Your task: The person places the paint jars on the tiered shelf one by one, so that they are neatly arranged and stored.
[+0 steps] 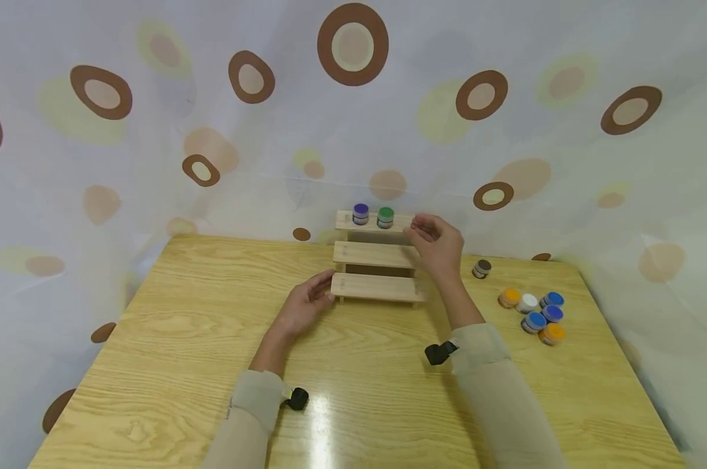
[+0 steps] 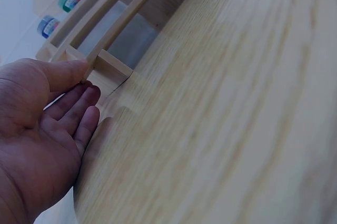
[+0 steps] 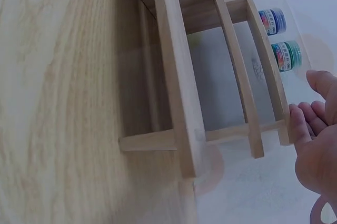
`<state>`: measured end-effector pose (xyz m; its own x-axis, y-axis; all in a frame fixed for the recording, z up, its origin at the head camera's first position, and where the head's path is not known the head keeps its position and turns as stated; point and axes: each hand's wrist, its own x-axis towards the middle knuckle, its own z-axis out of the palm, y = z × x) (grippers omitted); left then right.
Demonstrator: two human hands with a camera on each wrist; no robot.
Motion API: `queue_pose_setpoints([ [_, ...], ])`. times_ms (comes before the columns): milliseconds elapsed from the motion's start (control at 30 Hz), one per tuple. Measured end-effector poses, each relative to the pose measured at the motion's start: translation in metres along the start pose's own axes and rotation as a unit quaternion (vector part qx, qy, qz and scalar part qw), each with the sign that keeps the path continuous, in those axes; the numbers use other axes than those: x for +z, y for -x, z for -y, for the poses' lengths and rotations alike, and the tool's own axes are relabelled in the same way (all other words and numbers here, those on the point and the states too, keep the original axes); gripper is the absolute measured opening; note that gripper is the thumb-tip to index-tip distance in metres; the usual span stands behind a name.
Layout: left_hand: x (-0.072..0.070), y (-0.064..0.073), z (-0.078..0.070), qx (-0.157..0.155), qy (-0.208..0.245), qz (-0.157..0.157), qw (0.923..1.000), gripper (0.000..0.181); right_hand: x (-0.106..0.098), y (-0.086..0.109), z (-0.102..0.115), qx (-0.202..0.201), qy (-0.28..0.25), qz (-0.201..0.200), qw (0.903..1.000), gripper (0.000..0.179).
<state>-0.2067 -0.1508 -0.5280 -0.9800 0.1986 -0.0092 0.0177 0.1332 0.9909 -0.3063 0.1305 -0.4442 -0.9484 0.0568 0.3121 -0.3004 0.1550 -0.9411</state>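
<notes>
A pale wooden three-tier stepped rack point(image 1: 374, 255) stands upright on the counter point(image 1: 213, 319); on its top shelf point(image 1: 400, 224), a small round purple-lidded jar point(image 1: 360, 214) and a small round green-lidded jar point(image 1: 385, 218) stand upright, slightly apart

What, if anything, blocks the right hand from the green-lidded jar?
Nothing visible: the right hand is at the right end of the top shelf, with bare wood before the green-lidded jar. The purple-lidded jar stands beyond it.
</notes>
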Motion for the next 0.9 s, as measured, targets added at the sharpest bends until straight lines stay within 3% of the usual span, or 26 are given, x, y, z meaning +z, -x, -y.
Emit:
queue_pose_setpoints([
  [367,0.0,-0.001,0.0,0.006,-0.001,0.004,1.0,0.057,-0.018,0.021,-0.011,-0.004,-0.045,-0.073,0.9963,0.03],
  [667,0.002,-0.001,0.0,0.0,0.0,0.002,1.0,0.058,-0.045,0.043,-0.034,0.068,-0.015,-0.126,0.9896,0.033],
  [900,0.001,-0.001,0.001,0.003,0.0,0.001,1.0,0.058,-0.061,0.055,-0.056,0.127,-0.03,-0.188,0.9735,0.035],
])
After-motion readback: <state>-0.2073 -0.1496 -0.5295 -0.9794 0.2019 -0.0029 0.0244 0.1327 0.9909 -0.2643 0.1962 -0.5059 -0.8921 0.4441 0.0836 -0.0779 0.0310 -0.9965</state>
